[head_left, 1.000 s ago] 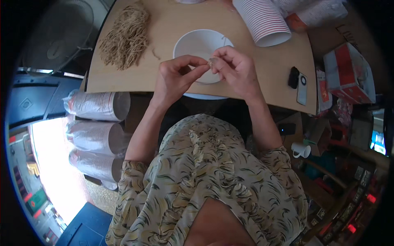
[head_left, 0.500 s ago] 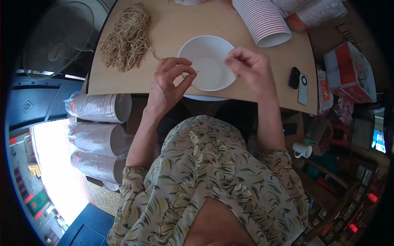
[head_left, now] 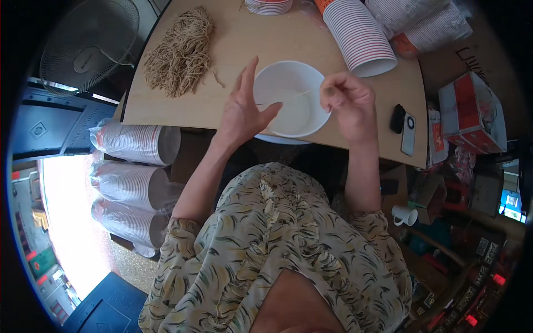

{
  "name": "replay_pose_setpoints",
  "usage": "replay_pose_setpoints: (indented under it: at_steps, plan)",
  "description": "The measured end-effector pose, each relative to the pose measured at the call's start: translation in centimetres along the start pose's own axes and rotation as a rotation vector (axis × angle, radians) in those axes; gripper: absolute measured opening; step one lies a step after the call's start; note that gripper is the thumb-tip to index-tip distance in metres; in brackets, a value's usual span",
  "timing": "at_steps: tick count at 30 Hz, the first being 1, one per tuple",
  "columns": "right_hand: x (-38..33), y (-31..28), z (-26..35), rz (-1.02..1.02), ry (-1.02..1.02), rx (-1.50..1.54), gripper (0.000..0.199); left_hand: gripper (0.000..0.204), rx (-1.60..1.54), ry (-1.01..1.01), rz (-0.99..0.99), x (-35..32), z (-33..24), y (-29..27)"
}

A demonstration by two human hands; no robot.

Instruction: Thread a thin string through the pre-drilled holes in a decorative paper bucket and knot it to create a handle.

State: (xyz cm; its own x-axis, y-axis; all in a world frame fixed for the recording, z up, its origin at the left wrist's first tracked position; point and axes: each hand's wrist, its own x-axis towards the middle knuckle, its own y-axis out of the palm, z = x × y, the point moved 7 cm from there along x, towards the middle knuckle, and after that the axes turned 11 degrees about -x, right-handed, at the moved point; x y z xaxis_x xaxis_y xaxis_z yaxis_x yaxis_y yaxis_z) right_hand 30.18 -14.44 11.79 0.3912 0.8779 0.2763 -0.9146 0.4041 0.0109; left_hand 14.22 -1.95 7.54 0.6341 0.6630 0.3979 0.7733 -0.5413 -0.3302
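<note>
The tub (head_left: pixel 288 77) is plain white and the bundle of cords (head_left: pixel 180 55) tan, on a pale wood-brown tabletop (head_left: pixel 244 41). Red rings stripe the white stacked paper buckets (head_left: pixel 358 39). The cream blouse (head_left: pixel 233 272) carries dark, yellow and brown brushstroke-like marks; the carton (head_left: pixel 472 111) is red and white, the mug (head_left: pixel 406 215) white.

White glare washes out the ground (head_left: pixel 75 216) below and left of the fingers (head_left: pixel 249 76); dark, fisheye-bent edges frame the scene.

The pale blouse (head_left: pixel 230 250) bears dark and yellow brushstrokes — ruffles (head_left: pixel 270 202) down its front, matching sleeves (head_left: pixel 179 241).
</note>
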Motion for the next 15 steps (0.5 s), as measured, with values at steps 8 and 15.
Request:
replay_pose_setpoints:
  at_steps: [8,15]
  plan:
    - [-2.7,2.6,5.9,0.15,-0.191,-0.274,0.025,0.027,-0.389,-0.176,0.002,0.9,5.8,0.0]
    - [-3.1,-5.7,-6.2,-0.141,0.258,0.201,0.07,0.02,-0.714,-0.108,-0.049,0.4,3.2,-0.1]
